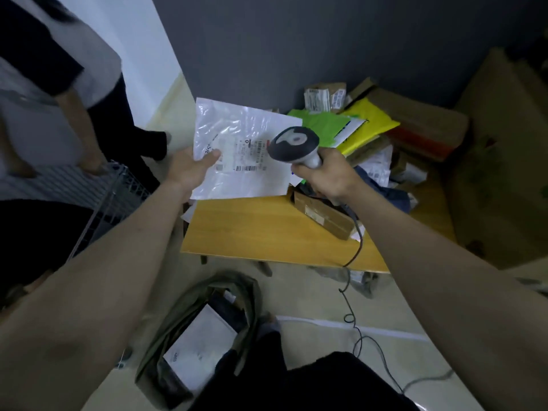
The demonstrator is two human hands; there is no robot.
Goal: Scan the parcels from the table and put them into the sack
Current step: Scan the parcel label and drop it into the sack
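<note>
My left hand [189, 170] pinches the left edge of a flat white plastic parcel [240, 170], held up above the wooden table [261, 232] with its printed label facing me. My right hand [326, 173] grips the handle of a grey barcode scanner [293, 143], whose head points at the label. A pile of parcels [370, 132] covers the table's far right: green and yellow mailers, brown boxes, white bags. The olive sack [204, 330] lies open on the floor below, with a white parcel [201, 342] inside it.
Another person [53, 93] stands at the left beside a wire rack [112, 197]. The scanner's cable [355, 315] hangs off the table and coils across the floor. Large cardboard boxes [504, 143] stand at the right. A brown box [323, 215] lies near the table's middle.
</note>
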